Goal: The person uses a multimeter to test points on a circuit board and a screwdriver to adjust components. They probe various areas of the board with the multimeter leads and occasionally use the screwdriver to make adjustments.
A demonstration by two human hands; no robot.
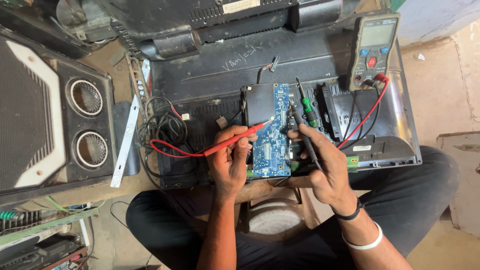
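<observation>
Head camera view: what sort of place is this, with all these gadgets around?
Probably an electronics repair shop. The left hand and right hand hold probes to a blue circuit board, a multimeter sits nearby, and a speaker cabinet stands alongside.

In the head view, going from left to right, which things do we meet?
Speaker box → tangled wires → left hand with red probe → blue circuit board → right hand with black probe → multimeter.
</observation>
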